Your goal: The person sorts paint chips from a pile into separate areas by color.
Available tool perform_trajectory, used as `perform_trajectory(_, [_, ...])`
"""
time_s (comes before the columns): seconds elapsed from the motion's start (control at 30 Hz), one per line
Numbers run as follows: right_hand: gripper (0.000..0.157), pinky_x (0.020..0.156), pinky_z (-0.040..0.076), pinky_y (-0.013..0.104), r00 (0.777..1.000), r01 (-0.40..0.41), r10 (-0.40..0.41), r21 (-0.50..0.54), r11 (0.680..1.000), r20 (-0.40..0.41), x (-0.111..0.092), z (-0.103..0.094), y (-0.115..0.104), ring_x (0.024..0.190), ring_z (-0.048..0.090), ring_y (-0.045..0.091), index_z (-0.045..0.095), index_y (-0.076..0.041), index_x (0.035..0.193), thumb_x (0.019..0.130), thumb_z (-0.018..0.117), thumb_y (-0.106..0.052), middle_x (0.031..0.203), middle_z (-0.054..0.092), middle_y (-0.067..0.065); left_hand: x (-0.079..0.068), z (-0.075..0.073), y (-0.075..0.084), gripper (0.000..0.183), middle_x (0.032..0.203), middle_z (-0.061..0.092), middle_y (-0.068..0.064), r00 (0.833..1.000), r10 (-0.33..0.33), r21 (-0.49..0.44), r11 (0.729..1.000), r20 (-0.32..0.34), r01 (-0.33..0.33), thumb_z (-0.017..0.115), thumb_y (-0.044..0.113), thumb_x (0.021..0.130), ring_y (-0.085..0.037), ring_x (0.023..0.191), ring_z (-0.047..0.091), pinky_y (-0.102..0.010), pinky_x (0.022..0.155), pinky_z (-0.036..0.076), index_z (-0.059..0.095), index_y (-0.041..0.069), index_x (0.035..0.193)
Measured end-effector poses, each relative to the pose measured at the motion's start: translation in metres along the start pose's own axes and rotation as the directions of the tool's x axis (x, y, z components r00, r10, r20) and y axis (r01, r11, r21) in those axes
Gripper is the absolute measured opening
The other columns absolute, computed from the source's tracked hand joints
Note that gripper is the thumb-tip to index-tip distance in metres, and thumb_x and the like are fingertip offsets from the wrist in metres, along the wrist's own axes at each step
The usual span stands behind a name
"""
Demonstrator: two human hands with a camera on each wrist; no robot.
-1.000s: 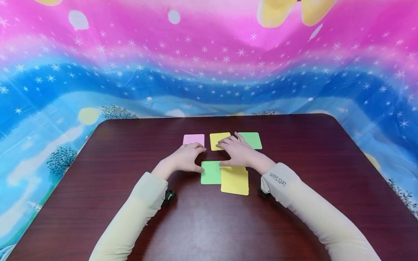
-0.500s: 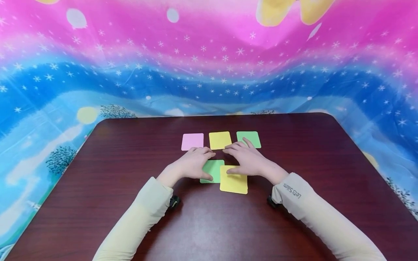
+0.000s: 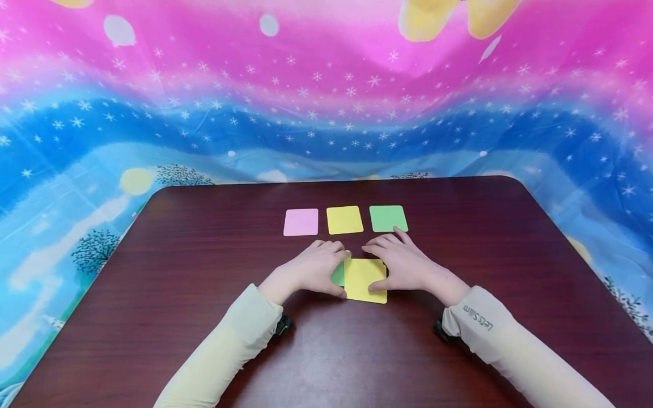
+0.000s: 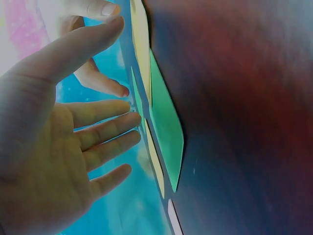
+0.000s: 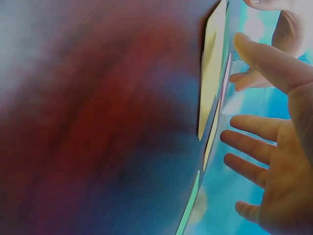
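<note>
Two square cards with rounded corners lie near the middle of the table in the head view. The yellow card overlaps the right part of the green card. Over the green one hovers my left hand, hiding most of it, with fingers straight and thumb spread. My right hand is over the yellow card's right side, its thumb overlapping the card in this view. Both wrist views show straight fingers and bare palms, with nothing held. The green card's edge shows beneath the yellow one in the left wrist view.
Behind the hands, a pink card, a second yellow card and a second green card lie in a row. They rest on a dark reddish-brown table. A colourful printed cloth hangs around its far side.
Both hands have come nearer to me and shifted right, away from the back row, which is now uncovered. The left hand has moved over the front green card. The cards have stayed put.
</note>
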State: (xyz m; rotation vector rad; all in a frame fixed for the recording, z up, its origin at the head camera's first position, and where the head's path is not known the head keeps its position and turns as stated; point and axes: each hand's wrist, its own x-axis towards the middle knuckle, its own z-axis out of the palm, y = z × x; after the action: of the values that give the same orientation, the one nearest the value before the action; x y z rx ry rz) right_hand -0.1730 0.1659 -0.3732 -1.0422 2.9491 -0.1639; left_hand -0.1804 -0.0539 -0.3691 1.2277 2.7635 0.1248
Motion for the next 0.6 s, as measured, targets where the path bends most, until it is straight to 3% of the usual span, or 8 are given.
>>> perform_trajectory(0.3, [0.089, 0.106, 0.011, 0.054, 0.999, -0.029, 0.029, -0.014, 0.999, 0.023, -0.011, 0.003, 0.0, 0.116, 0.043, 0.022, 0.054, -0.009, 0.124, 0.056, 0.072, -0.063, 0.118, 0.053, 0.003, 0.004, 0.004, 0.009, 0.079, 0.11, 0.049, 0.001, 1.0, 0.013, 0.047, 0.999, 0.003, -0.013, 0.07, 0.058, 0.063, -0.015, 0.102, 0.047, -0.031, 0.088, 0.035, 0.053, 0.01, 0.123])
perform_trajectory(0.6, [0.091, 0.106, 0.01, 0.054, 0.999, -0.019, 0.021, -0.039, 0.999, 0.048, -0.015, 0.007, -0.001, 0.116, 0.043, 0.022, 0.055, -0.008, 0.122, 0.055, 0.071, -0.067, 0.115, 0.053, 0.002, 0.007, 0.009, 0.016, 0.079, 0.11, 0.047, 0.001, 0.999, 0.003, 0.067, 0.998, 0.05, -0.007, 0.07, 0.059, 0.063, -0.015, 0.1, 0.046, -0.031, 0.087, 0.034, 0.053, 0.01, 0.122])
